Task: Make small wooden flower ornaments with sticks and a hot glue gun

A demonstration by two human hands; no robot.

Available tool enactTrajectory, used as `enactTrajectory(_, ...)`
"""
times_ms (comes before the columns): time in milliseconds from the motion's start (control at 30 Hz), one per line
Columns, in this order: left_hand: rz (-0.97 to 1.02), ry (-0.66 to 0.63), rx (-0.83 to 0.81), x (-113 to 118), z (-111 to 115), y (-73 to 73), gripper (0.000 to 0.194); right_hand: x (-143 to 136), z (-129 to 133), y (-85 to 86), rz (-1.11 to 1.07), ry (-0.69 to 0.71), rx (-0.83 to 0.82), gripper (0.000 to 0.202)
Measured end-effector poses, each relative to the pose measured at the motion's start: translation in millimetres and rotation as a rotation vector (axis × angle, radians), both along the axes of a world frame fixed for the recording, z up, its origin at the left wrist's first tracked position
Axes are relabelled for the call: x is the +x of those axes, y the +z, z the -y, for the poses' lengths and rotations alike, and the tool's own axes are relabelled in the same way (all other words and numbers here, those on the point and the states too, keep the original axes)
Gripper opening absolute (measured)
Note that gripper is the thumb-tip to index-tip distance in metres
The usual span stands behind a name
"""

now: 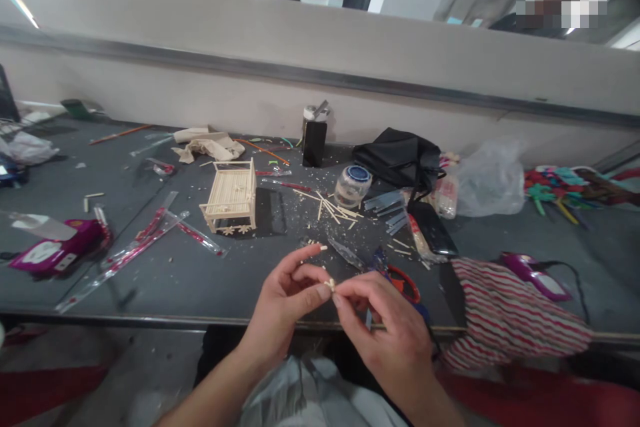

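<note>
Two bare hands meet nearer to the person than the stick model (pixel 231 199), and to the right of it. The left hand (pixel 283 293) is pinching a small pale piece (pixel 331 285) between its thumb and a finger, while its forefinger is stretched out. The right hand (pixel 387 320) is closed on the same piece with thumb and forefinger. Thus the small pale piece is also to the right of the stick model, on the person's side; its exact shape is too small to tell.

The stick model stands upright on the dark table (pixel 150 297). To the right of it there are loose sticks (pixel 334 209), a clear jar (pixel 350 193) with a blue lid and, farther, a black bag (pixel 395 155). Behind it is a crumpled brown paper (pixel 213 146). To the left of it lie plastic sleeves (pixel 145 240) and, farther, a purple device (pixel 63 250).
</note>
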State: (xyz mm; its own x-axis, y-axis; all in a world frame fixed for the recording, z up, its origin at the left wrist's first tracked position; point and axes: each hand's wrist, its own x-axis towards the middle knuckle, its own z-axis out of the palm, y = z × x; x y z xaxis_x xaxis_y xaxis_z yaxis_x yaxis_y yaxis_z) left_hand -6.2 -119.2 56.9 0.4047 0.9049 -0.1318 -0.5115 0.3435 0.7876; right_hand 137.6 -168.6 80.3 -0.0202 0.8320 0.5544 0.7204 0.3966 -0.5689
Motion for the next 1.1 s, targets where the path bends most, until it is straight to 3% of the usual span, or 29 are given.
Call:
enactTrajectory(533,0.003,0.038,0.021,-3,-1,2.7,0.047,0,4,8.0,-0.002,0.070,-0.033,0.015)
enactTrajectory(800,0.151,0.005,-0.060,-5,-4,3.1,0.047,-1,10,18.8,-0.236,-0.020,0.023,0.012)
enactTrajectory(967,0.217,-0.032,-0.059,-6,-4,-0.3,0.050,7,-5,16.9,-0.312,-0.149,-0.113,0.006)
enactTrajectory(1100,0.244,-0.082,-0.052,-5,-3,-2.0,0.050,7,-24,17.9,-0.323,-0.094,-0.229,0.018)
